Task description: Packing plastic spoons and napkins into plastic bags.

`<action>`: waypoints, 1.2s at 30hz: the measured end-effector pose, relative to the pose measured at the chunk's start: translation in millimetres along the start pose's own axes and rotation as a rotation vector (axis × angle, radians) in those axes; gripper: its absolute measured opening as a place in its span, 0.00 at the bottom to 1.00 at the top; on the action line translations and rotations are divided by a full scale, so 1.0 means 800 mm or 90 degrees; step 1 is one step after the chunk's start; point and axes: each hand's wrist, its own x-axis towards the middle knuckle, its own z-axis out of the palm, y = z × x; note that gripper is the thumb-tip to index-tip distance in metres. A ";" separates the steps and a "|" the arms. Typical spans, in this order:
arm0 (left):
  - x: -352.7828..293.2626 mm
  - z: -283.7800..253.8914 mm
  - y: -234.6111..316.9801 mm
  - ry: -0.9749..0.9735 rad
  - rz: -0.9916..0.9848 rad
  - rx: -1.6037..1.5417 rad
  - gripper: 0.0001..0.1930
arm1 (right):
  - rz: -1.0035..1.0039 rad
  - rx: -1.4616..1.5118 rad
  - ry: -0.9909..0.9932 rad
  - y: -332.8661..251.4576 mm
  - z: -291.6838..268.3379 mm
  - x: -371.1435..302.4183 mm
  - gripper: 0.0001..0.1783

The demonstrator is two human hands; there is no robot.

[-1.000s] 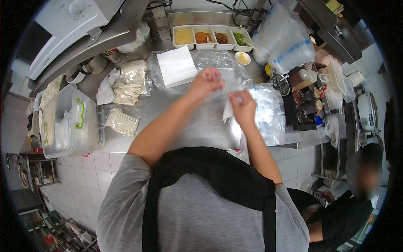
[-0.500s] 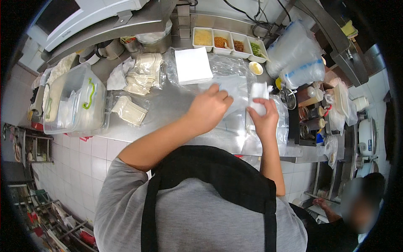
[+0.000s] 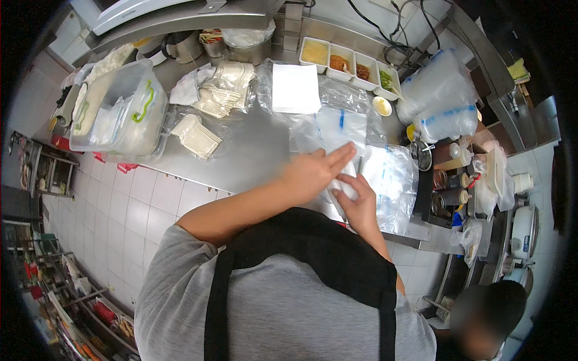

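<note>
My right hand (image 3: 360, 203) has its thumb and fingers around a narrow white folded bundle (image 3: 348, 169), mostly covered by my hands; whether it is paper or plastic I cannot tell. Across its far end reaches my left hand (image 3: 320, 171), fingers stretched out and pointing right. Just beyond the hands lie flat clear plastic bags (image 3: 328, 123) with blue marks. A square stack of white paper napkins (image 3: 296, 89) rests farther back on a clear wrapper. To the right of my hands is another pile of clear bags (image 3: 391, 180) with blue print.
Small cream packets (image 3: 197, 137) lie left on the steel counter (image 3: 253, 144), beside a clear plastic box (image 3: 114, 120) with a green latch. White food tubs (image 3: 341, 65) line the back, near a small cup (image 3: 382, 106). Bottles (image 3: 454, 180) stand right. A person (image 3: 481, 325) is at lower right.
Both hands have come nearer my body, and the right hand has brought the white bundle left. My left hand has moved from the flat bags onto the bundle, its fingers now straightened. The view has shifted.
</note>
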 end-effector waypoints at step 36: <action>-0.040 -0.015 -0.206 -0.038 -0.420 -0.911 0.16 | 0.061 0.197 -0.363 -0.011 0.057 0.104 0.17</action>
